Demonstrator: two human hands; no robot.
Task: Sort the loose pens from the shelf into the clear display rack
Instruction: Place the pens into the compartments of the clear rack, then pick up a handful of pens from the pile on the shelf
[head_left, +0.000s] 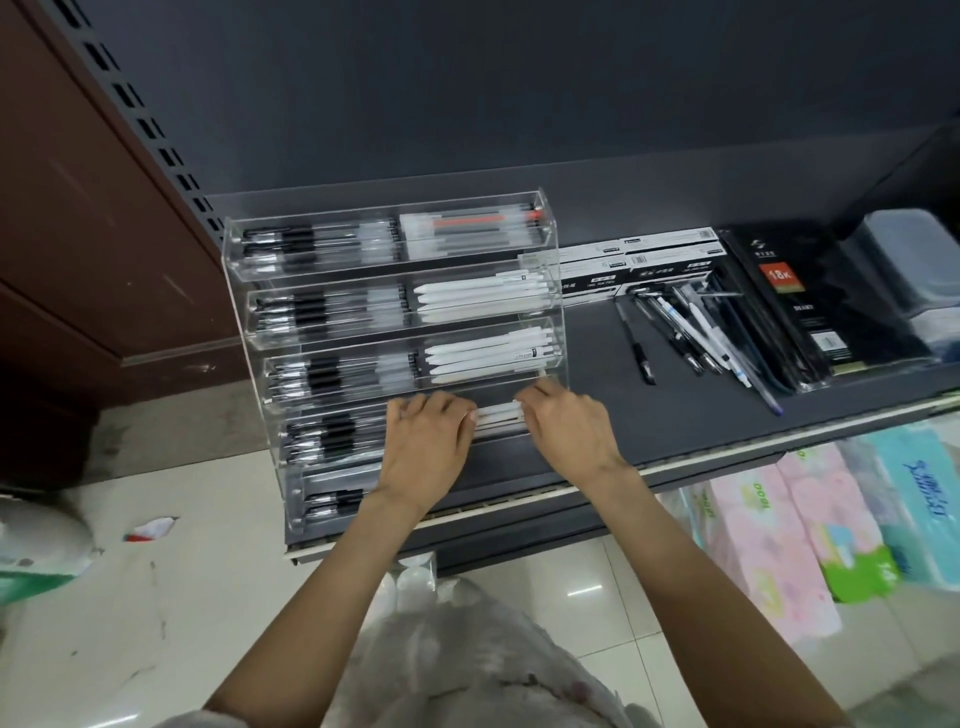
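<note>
Fingers (535, 397) of two hands grip white pens (500, 414) in rack (550, 312)

The single head-mounted wide-angle view looks steeply down and forward, at arm's length, onto the shelf (675, 415) front.

One clear display rack (551, 291) stands with five stepped tiers, each split into two compartments. Two hands, left hand (426, 447) and right hand (569, 431), meet at the fourth tier over a few white pens (498, 414). Right of the grip lie roughly ten loose pens (691, 332), too overlapped to count exactly.
</note>
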